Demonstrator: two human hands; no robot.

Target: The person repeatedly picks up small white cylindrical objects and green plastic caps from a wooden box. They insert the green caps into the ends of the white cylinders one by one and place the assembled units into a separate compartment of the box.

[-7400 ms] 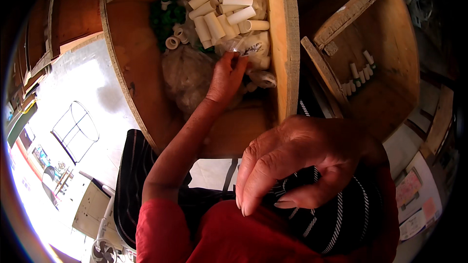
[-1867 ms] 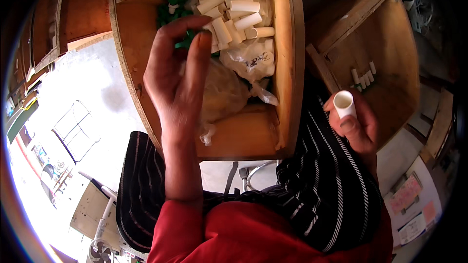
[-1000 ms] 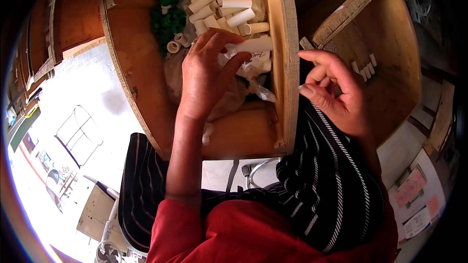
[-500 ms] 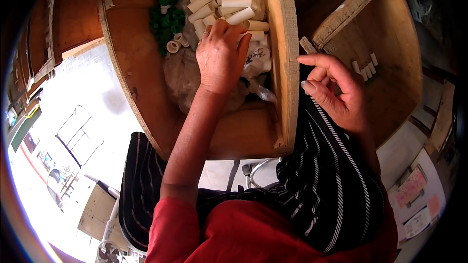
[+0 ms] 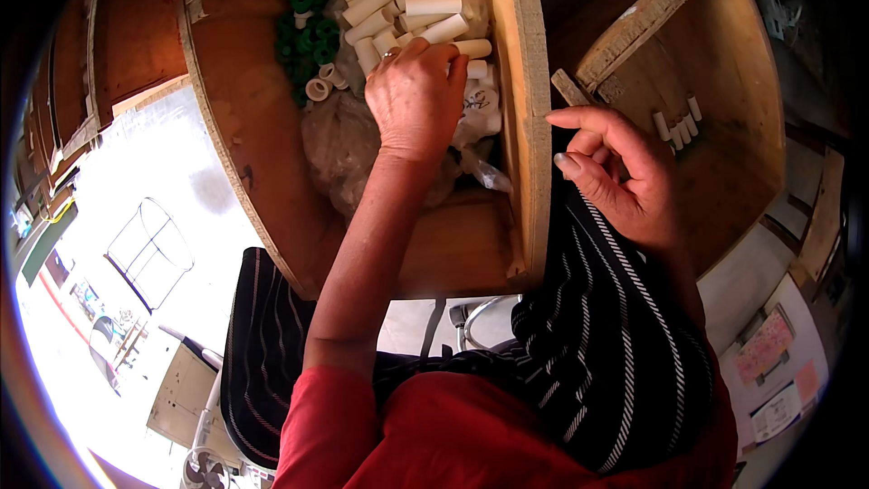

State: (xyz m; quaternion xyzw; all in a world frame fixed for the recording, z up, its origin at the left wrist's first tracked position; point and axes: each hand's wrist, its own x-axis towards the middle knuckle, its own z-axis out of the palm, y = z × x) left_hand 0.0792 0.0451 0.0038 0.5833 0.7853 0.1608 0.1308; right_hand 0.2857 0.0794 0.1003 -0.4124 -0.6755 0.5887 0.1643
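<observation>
In the wooden box in front of me, my left hand [image 5: 416,95] reaches palm down onto a pile of short white plastic tubes [image 5: 433,4]. Its fingers are bent and closed in among the tubes, the tips hidden, so what they grip cannot be made out. One white tube [image 5: 477,69] pokes out beside the thumb. My right hand [image 5: 625,163] hovers by the box's right wall, over my knee; it holds nothing, index finger stretched out and thumb apart. Green plastic fittings [image 5: 312,36] lie left of the tubes, with white ring-shaped fittings [image 5: 319,89] close by.
Crumpled clear plastic bags [image 5: 339,149] lie in the wooden box [image 5: 534,154] below the tubes. A second wooden box [image 5: 733,190] stands to the right, several small white tubes [image 5: 676,132] inside. A fan [image 5: 204,471] is at lower left.
My left hand has moved slightly down and right within the pile, and its thumb has drawn in toward the fingers. My right hand has barely moved.
</observation>
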